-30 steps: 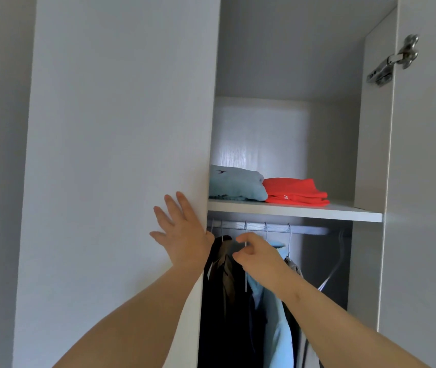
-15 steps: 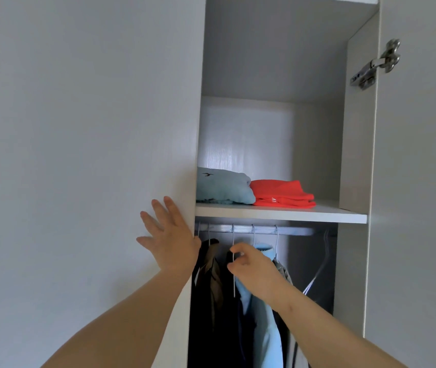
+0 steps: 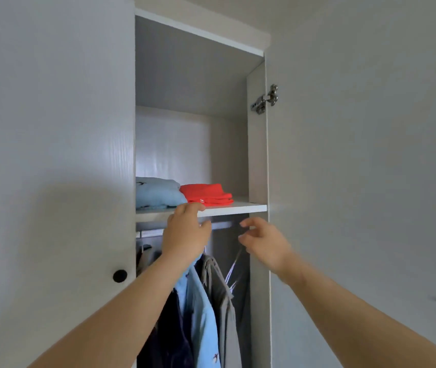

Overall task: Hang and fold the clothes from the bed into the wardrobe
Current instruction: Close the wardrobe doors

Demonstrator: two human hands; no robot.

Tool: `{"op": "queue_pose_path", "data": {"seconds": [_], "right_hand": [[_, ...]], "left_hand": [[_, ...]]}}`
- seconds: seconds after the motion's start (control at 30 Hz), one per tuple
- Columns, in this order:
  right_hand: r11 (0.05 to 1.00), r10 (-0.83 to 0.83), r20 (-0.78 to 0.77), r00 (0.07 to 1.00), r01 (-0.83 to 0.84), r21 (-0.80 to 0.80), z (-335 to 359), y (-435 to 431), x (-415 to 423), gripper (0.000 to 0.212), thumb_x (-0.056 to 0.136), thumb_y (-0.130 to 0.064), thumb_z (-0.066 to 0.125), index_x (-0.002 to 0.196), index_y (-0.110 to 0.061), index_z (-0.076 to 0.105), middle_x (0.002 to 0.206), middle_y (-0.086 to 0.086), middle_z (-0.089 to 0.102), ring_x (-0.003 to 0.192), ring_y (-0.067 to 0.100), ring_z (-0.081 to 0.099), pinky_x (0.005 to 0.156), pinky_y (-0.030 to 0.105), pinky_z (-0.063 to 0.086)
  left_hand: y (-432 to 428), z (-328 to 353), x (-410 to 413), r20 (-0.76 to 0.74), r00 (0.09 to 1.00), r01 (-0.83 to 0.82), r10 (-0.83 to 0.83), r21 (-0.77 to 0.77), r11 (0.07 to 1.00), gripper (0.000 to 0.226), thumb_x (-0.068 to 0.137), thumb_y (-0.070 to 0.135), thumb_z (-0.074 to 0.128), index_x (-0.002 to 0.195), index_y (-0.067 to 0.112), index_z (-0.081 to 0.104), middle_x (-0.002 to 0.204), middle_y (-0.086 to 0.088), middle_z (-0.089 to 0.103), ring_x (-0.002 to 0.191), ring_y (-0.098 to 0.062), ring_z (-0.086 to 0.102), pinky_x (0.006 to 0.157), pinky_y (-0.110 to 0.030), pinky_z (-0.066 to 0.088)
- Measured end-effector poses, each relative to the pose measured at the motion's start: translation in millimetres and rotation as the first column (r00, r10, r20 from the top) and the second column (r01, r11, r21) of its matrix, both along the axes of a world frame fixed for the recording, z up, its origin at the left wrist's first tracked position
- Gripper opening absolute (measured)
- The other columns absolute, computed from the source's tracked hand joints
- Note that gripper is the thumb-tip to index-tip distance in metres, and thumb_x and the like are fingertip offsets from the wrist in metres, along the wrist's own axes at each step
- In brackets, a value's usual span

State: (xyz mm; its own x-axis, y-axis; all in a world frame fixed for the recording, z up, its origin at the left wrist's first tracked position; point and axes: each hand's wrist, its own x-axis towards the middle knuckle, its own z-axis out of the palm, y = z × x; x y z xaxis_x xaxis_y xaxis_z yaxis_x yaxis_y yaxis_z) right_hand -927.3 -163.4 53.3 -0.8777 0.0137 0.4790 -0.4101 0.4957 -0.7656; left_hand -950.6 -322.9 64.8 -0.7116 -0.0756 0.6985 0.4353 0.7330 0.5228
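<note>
Head view: your two bare hands reach up into an open wardrobe [image 3: 171,144] at the centre of the frame.

Your left hand [image 3: 187,232], at centre frame, is raised with its fingers bent at the front edge of the shelf [image 3: 238,208]; blur hides whether it grips anything. Your right hand [image 3: 264,243], just to its right, is loosely curled with thumb and forefinger apart, holding nothing, near an empty hanger [image 3: 234,269]. On the shelf lie a folded light blue garment [image 3: 155,193] and, touching it on the right, a folded red garment [image 3: 206,193]. Below, a light blue shirt [image 3: 201,314], a grey garment [image 3: 222,296] and a dark garment [image 3: 169,328] hang under the rail [image 3: 222,224]. The left door [image 3: 52,155], with a black knob [image 3: 120,275], fills the left of the frame; the right door [image 3: 357,181] stands open on the right.
</note>
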Motion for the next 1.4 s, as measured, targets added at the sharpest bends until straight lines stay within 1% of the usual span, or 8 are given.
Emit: {"op": "queue_pose_path", "data": {"seconds": [0.2, 0.47, 0.6, 0.73, 0.93, 1.07, 1.23, 1.4], "right_hand": [[0.968, -0.249, -0.046, 0.967, 0.248, -0.035, -6.1, 80.5, 66.1, 0.024, 0.091, -0.015, 0.049, 0.113, -0.022, 0.055, 0.096, -0.001, 0.059, 0.083, 0.017, 0.057, 0.059, 0.017, 0.042], [0.821, -0.564, -0.21, 0.798, 0.569, -0.044, -5.5, 185.4, 133.4, 0.021, 0.087, -0.011, 0.046, 0.08, -0.028, 0.056, 0.079, -0.013, 0.057, 0.072, 0.013, 0.056, 0.059, 0.023, 0.041], [0.737, -0.669, -0.262, 0.696, 0.668, -0.104, -8.7, 224.5, 143.6, 0.02, 0.086, -0.014, 0.049, 0.103, -0.025, 0.052, 0.114, -0.003, 0.049, 0.084, 0.008, 0.052, 0.065, 0.024, 0.04], [0.861, -0.489, -0.075, 0.869, 0.467, -0.202, -9.5, 244.7, 137.5, 0.052, 0.088, -0.019, 0.057, 0.135, -0.02, 0.035, 0.137, -0.002, 0.04, 0.118, 0.021, 0.049, 0.099, 0.036, 0.041], [0.873, -0.402, -0.066, 0.913, 0.361, -0.327, -19.5, 244.1, 130.9, 0.004, 0.09, -0.023, 0.045, 0.092, -0.023, 0.048, 0.074, -0.005, 0.047, 0.063, 0.011, 0.044, 0.057, 0.024, 0.036], [0.934, -0.266, -0.204, 0.942, 0.2, -0.297, -21.3, 214.4, 139.1, 0.024, 0.094, -0.027, 0.044, 0.07, -0.021, 0.045, 0.055, -0.018, 0.046, 0.051, 0.005, 0.041, 0.045, 0.015, 0.036], [0.976, -0.032, -0.257, 0.966, -0.026, -0.218, -27.2, 156.7, 130.4, 0.018, 0.089, -0.043, 0.052, 0.099, -0.028, 0.052, 0.093, -0.014, 0.058, 0.084, 0.011, 0.059, 0.077, 0.027, 0.051], [0.989, -0.032, -0.367, 0.93, -0.023, -0.145, -24.4, 83.5, 110.5, 0.024, 0.081, -0.042, 0.064, 0.077, -0.031, 0.044, 0.084, -0.014, 0.05, 0.063, -0.002, 0.048, 0.06, 0.008, 0.042]], "left_hand": [[92.3, -1.2, 32.8, 0.015, 0.929, 0.367, -0.369, 0.087, 0.926, 0.029, 0.088, 0.015, 0.055, 0.116, 0.019, 0.059, 0.119, -0.001, 0.056, 0.104, -0.019, 0.055, 0.09, -0.028, 0.043], [203.8, -3.9, 71.9, 0.01, 0.829, 0.555, -0.559, 0.102, 0.825, 0.021, 0.087, 0.015, 0.055, 0.105, 0.023, 0.063, 0.109, 0.002, 0.061, 0.089, -0.013, 0.056, 0.077, -0.021, 0.041], [238.9, -7.1, 80.6, -0.001, 0.812, 0.58, -0.584, 0.12, 0.806, 0.02, 0.085, 0.019, 0.059, 0.102, 0.027, 0.062, 0.104, 0.002, 0.063, 0.085, -0.009, 0.055, 0.074, -0.018, 0.037], [256.9, -8.6, 84.4, -0.005, 0.818, 0.57, -0.575, 0.137, 0.81, 0.019, 0.084, 0.018, 0.06, 0.101, 0.027, 0.062, 0.104, 0.004, 0.062, 0.086, -0.01, 0.056, 0.076, -0.019, 0.04], [236.1, -9.8, 89.4, -0.093, 0.818, 0.574, -0.567, 0.165, 0.802, 0.021, 0.085, 0.014, 0.062, 0.091, 0.033, 0.058, 0.099, 0.01, 0.06, 0.087, -0.006, 0.059, 0.073, -0.012, 0.041], [206.8, -4.2, 95.3, -0.185, 0.841, 0.536, -0.508, 0.166, 0.828, 0.021, 0.085, 0.009, 0.061, 0.095, 0.026, 0.059, 0.097, 0.012, 0.06, 0.082, 0.002, 0.057, 0.072, -0.001, 0.037], [152.6, -1.1, 101.3, -0.273, 0.875, 0.464, -0.4, 0.238, 0.853, 0.028, 0.087, 0.007, 0.056, 0.092, 0.034, 0.058, 0.093, 0.02, 0.061, 0.082, 0.014, 0.057, 0.07, 0.001, 0.04], [85.2, -4.2, 102.1, -0.294, 0.92, 0.33, -0.26, 0.219, 0.918, 0.022, 0.09, 0.015, 0.056, 0.095, 0.037, 0.058, 0.092, 0.024, 0.06, 0.083, 0.019, 0.055, 0.069, 0.004, 0.038]]}}
